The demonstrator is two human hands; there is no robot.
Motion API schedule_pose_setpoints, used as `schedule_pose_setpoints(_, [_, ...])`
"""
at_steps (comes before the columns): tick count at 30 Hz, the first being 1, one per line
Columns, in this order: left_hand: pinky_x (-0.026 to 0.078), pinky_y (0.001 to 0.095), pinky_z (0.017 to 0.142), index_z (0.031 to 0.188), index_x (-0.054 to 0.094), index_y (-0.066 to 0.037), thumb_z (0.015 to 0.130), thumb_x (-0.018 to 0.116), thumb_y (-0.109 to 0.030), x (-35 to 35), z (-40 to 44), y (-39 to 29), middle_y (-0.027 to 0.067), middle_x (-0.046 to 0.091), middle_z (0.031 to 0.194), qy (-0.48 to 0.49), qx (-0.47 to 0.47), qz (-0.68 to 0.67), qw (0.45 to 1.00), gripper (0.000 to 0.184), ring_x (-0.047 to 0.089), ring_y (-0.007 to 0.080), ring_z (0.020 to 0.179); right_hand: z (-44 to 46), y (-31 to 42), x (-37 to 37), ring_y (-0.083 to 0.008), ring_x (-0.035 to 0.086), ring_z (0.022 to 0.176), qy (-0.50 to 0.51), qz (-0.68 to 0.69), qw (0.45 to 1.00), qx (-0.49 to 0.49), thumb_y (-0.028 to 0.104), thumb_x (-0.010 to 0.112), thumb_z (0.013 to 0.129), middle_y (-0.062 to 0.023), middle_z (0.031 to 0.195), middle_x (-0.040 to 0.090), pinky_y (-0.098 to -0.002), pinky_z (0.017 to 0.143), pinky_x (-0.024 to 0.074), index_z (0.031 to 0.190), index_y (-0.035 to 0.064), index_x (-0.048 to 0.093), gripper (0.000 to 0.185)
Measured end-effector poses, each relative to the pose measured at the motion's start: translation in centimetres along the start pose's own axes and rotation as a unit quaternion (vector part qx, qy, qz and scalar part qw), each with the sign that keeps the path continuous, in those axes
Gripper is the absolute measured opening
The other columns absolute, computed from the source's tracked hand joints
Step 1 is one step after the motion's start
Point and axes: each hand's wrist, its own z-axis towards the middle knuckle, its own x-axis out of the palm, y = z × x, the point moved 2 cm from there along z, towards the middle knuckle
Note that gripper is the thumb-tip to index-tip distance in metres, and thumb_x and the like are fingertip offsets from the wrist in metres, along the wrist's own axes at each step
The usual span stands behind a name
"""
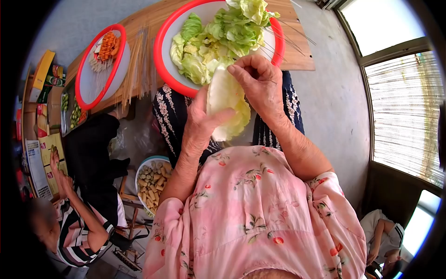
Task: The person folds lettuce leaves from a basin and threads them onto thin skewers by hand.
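Observation:
My left hand (202,122) holds a pale yellow-green cabbage leaf (226,104), its thumb across the leaf's face. At the leaf's upper right, my right hand (260,86) has its thumb and index finger pinched together; what is between them, if anything, is too small to make out. Just beyond my hands sits a large white basin with a red rim (160,63), holding torn green and yellow leaves (197,60). Thin sticks (290,43) stick out over the basin's right edge.
A wooden table (297,58) bears a smaller red-rimmed tray (120,76) with orange pieces, and a pile of thin sticks (136,69). A bucket of tan pieces (153,186) stands lower left. One person (83,223) sits at left, another (383,237) at lower right.

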Motion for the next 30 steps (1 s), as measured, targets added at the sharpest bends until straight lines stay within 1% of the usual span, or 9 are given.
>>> schedule_pose_setpoints(3, [0.048,0.0311,0.086,0.128,0.039,0.001,0.071,0.077,-0.014,0.0,0.0,-0.3,0.0093,0.055,0.113,0.037,-0.038,-0.043,0.998,0.071,0.057,0.0181,0.1,0.1,-0.3,0.1,-0.0059,0.048,0.052,-0.003,0.018,1.0,-0.012,0.003,0.071,0.075,-0.002,0.063,0.055,-0.0222,0.047,0.0412,0.078,-0.0009,0.061,0.011])
schedule_pose_setpoints(8, [0.049,0.0312,0.086,0.127,0.042,0.002,0.074,0.072,-0.005,-0.1,-0.1,-0.3,0.0102,0.057,0.112,0.02,-0.051,-0.075,0.996,0.062,0.059,0.0188,0.099,0.0,-0.1,0.1,-0.0059,0.05,0.056,0.016,0.023,1.0,0.0,0.006,0.07,0.078,-0.0027,0.066,0.055,-0.0222,0.05,0.042,0.08,-0.0012,0.062,0.012])
schedule_pose_setpoints(11, [0.05,0.0305,0.083,0.123,0.048,0.001,0.074,0.067,0.001,-0.2,0.2,0.2,0.0103,0.06,0.109,-0.037,-0.051,-0.11,0.992,0.053,0.061,0.0179,0.095,0.3,-0.7,0.0,-0.0069,0.051,0.058,0.024,0.029,0.999,-0.03,0.013,0.069,0.083,-0.0029,0.066,0.054,-0.0222,0.052,0.0426,0.083,-0.0008,0.063,0.015])
schedule_pose_setpoints(13, [0.051,0.0307,0.082,0.122,0.05,0.001,0.074,0.065,0.003,-0.6,0.4,0.3,0.0103,0.061,0.108,-0.075,-0.044,-0.145,0.986,0.05,0.062,0.0178,0.093,0.1,0.1,-0.9,-0.0088,0.052,0.062,0.039,0.056,0.997,-0.045,0.021,0.057,0.093,-0.0027,0.071,0.055,-0.0238,0.056,0.0434,0.094,-0.0005,0.064,0.023])
schedule_pose_setpoints(15, [0.052,0.0319,0.083,0.123,0.05,0.0,0.075,0.064,0.005,-1.1,0.8,0.2,0.0103,0.061,0.109,-0.103,-0.034,-0.191,0.976,0.05,0.062,0.0188,0.093,-0.1,0.4,-1.5,-0.0093,0.052,0.063,0.023,0.121,0.99,-0.067,0.024,0.051,0.096,-0.0021,0.073,0.056,-0.0235,0.06,0.0438,0.098,-0.0014,0.063,0.028])
schedule_pose_setpoints(19, [0.048,0.0354,0.09,0.127,0.047,-0.005,0.079,0.069,-0.004,-2.7,1.8,0.7,0.0067,0.057,0.118,-0.092,0.017,-0.274,0.957,0.053,0.057,0.0208,0.104,-1.2,0.6,-2.2,-0.0114,0.054,0.066,0.012,0.177,0.982,-0.072,0.027,0.047,0.098,-0.0037,0.075,0.057,-0.0247,0.065,0.0447,0.103,-0.0022,0.062,0.033])
schedule_pose_setpoints(23, [0.046,0.0354,0.092,0.128,0.047,-0.008,0.079,0.069,-0.006,-3.3,2.6,0.4,0.0049,0.055,0.121,-0.077,0.049,-0.302,0.949,0.053,0.054,0.0196,0.108,-1.9,0.0,-1.9,-0.0142,0.056,0.065,0.019,0.342,0.939,0.031,0.029,0.045,0.098,-0.0065,0.078,0.059,-0.0273,0.065,0.0475,0.105,-0.0026,0.06,0.036])
schedule_pose_setpoints(28, [0.046,0.0354,0.092,0.126,0.047,-0.005,0.079,0.068,-0.002,-3.4,3.2,0.3,0.0061,0.056,0.119,-0.149,0.061,-0.287,0.944,0.052,0.054,0.0198,0.108,-2.3,-0.9,-1.8,-0.0167,0.059,0.067,0.048,0.467,0.872,0.138,0.029,0.05,0.096,-0.009,0.08,0.061,-0.029,0.064,0.0498,0.104,-0.0044,0.059,0.036])
schedule_pose_setpoints(30, [0.046,0.0354,0.092,0.126,0.047,-0.004,0.079,0.067,0.0,-2.8,3.1,-0.4,0.0066,0.056,0.118,-0.161,0.08,-0.271,0.946,0.052,0.054,0.0198,0.107,-2.5,-0.5,-1.4,-0.0163,0.061,0.067,-0.033,0.434,0.879,0.197,0.027,0.054,0.093,-0.0087,0.08,0.062,-0.0281,0.061,0.0496,0.103,-0.0049,0.06,0.034])
